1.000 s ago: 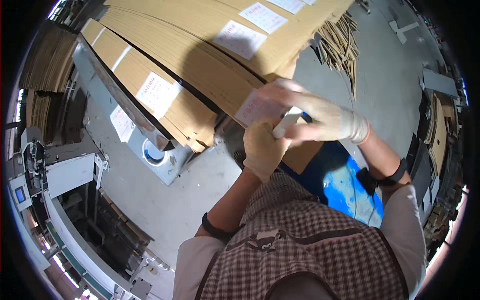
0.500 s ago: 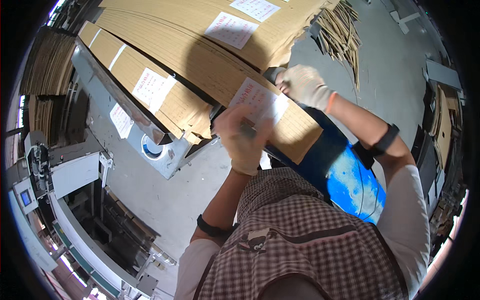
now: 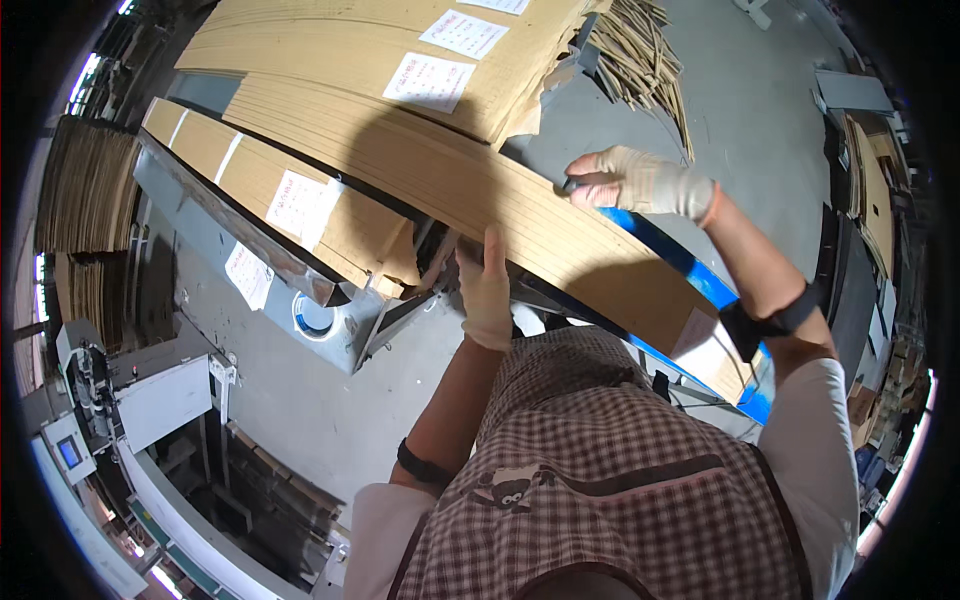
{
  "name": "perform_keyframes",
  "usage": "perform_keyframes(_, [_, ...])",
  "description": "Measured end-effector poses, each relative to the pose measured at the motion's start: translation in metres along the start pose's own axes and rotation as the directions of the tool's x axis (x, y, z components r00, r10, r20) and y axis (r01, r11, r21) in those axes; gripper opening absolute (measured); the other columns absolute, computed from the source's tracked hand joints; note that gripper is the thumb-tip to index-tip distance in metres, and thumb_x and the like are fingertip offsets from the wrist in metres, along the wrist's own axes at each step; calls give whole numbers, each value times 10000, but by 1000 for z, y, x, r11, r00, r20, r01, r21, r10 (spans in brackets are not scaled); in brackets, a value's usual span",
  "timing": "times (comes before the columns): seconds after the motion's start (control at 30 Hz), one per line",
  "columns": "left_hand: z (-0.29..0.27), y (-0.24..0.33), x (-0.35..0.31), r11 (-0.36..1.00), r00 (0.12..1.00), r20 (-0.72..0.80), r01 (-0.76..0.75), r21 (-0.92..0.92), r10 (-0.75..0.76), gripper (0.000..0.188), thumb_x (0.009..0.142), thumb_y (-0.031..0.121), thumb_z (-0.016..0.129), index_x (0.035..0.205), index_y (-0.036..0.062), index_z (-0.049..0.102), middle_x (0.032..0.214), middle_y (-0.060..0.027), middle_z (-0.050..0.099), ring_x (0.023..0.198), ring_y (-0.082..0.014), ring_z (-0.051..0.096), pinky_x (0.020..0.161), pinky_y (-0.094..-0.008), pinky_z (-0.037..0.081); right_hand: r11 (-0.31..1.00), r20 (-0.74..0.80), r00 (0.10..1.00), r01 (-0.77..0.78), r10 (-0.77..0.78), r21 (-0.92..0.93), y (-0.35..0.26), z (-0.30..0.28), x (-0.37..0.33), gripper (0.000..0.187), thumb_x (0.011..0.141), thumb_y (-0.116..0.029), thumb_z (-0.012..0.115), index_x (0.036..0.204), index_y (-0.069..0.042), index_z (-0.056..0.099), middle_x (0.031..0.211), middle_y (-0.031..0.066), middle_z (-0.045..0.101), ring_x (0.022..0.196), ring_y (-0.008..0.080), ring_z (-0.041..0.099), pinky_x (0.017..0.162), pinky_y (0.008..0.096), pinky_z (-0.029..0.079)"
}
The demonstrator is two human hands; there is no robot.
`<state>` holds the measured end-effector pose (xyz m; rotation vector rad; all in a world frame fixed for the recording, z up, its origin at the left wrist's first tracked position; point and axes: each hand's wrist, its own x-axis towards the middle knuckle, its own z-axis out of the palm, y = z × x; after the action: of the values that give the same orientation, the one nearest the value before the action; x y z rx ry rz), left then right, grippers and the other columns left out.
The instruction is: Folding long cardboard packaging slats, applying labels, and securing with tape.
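Observation:
A long stack of brown cardboard strips runs diagonally in front of me, its near right end over a blue surface. My left hand, in a pale glove with bare fingertips, grips the stack's near edge. Its thumb stands up against the side, and the other fingers partly hide below. On the far edge my right hand, also gloved, closes with thumb and fingers at the cardboard. A small dark thing shows between these fingertips; its kind cannot be made out. A white printed label lies on the stack's right end.
Left of the stack, another labelled cardboard bundle sits on a grey metal frame. A wider cardboard pile is beyond. Thin offcut strips heap on the far floor. A machine with a small screen stands at lower left.
The cardboard stack with its label has slid toward the lower right, over the blue surface. My right hand has shifted slightly right; my left hand has turned upright at the near edge.

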<state>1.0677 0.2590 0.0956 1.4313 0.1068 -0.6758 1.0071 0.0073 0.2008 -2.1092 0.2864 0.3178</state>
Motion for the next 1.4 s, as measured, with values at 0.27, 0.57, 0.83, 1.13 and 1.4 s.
perform_keyframes(0.27, [34,-5,1,1000,997,-79,22,-1,-22,1136,843,600,670,1555,-24,42,1512,-279,340,1398,-341,375,1125,-378,336,982,329,925,-171,188,-79,-9,2,53,401,866,-296,776,1092,15,662,954,69,713,864,118,633,806,276,513])
perform_keyframes(0.57, [-5,62,-63,905,915,-80,-404,-132,396,632,883,120,711,1399,30,357,1277,-171,536,1058,-188,574,884,-327,494,981,204,963,190,-179,-37,-142,-22,4,444,855,-81,618,1285,17,573,1017,139,693,886,188,646,819,341,528])
perform_keyframes(0.83, [-23,99,-97,969,940,319,-48,-241,126,180,1009,197,546,1080,33,546,784,-24,591,685,-107,530,645,-261,435,910,591,785,366,-188,-197,-186,28,-7,328,902,-101,624,1230,-86,627,892,46,689,835,179,690,705,305,549])
perform_keyframes(1.13, [-67,12,-50,845,956,283,209,-493,-72,117,987,169,564,943,62,544,732,-49,552,669,-146,519,624,-281,439,836,377,890,-7,255,-549,-119,-57,79,259,892,-127,641,1125,-36,706,1028,93,734,912,206,696,809,334,545])
perform_keyframes(1.4, [-35,-44,24,990,941,316,-88,-113,119,343,942,313,666,1077,11,571,900,-50,588,822,-115,531,733,-286,452,959,344,901,283,-264,-7,66,41,119,255,918,-144,572,1105,5,661,970,149,711,866,172,633,800,329,505])
